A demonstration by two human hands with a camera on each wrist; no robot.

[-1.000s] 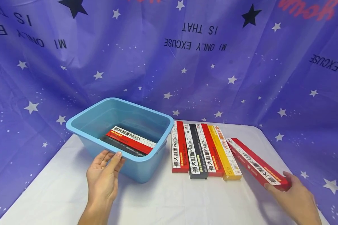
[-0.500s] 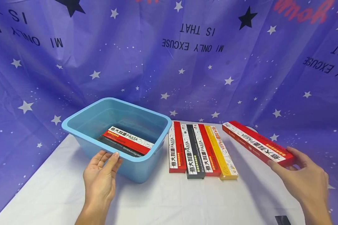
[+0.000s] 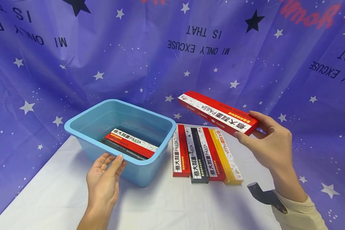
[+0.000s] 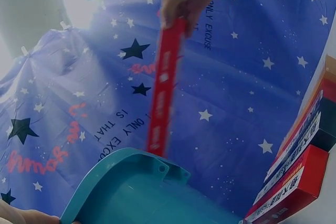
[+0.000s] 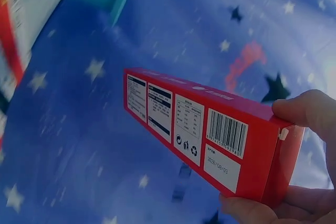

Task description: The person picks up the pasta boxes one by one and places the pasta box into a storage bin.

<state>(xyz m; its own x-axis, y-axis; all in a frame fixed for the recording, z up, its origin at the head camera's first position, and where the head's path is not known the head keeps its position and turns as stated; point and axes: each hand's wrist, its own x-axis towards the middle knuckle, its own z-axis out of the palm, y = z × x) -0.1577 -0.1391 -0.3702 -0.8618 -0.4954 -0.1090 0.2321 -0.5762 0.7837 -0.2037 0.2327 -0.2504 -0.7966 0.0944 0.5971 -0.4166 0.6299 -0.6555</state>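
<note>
My right hand point(image 3: 271, 140) grips one end of a red tomato sauce pasta box point(image 3: 215, 111), held up in the air above the row of boxes on the table. In the right wrist view, the underside of this pasta box point(image 5: 184, 124) shows a barcode and printed panels. At the near rim of a blue plastic basin point(image 3: 143, 175), my left hand point(image 3: 104, 179) holds on, with thumb and fingers at the edge. Inside the basin lie a red pasta box point(image 3: 132, 142) and a black pasta box point(image 3: 123, 150), side by side.
Right of the basin, several pasta boxes lie in a row on the white table: a red box point(image 3: 184, 153), a black box point(image 3: 198, 159), another red box point(image 3: 215, 163) and a yellow box point(image 3: 227, 156). A purple star-printed cloth point(image 3: 149, 64) hangs behind.
My right hand has lifted the red pasta box off the table's right side and carried it up and left, over the row. The left hand has stayed at the basin's rim.
</note>
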